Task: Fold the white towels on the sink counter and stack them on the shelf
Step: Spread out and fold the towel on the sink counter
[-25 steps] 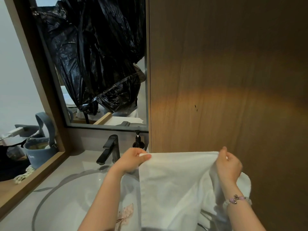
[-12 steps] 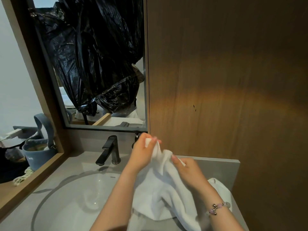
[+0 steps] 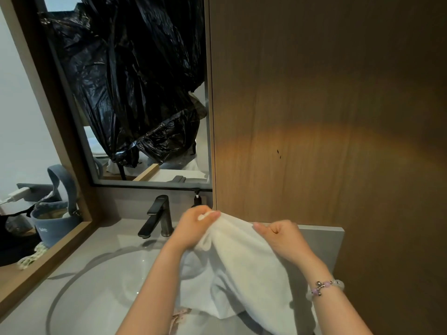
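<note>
Between the fingers: towel, soft, light, sagging below them.
Its top edge is pinched by left hand and right hand, fingers curled; corners likely hold best.

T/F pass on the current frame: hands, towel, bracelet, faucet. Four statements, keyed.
1. The left hand and the right hand both grip the white towel. True.
2. The white towel is folded flat. False: it hangs bunched from both hands over the sink.
3. The bracelet is on the left wrist. False: it is on the right wrist.
4. The dark faucet stands left of the left hand. True.
</note>
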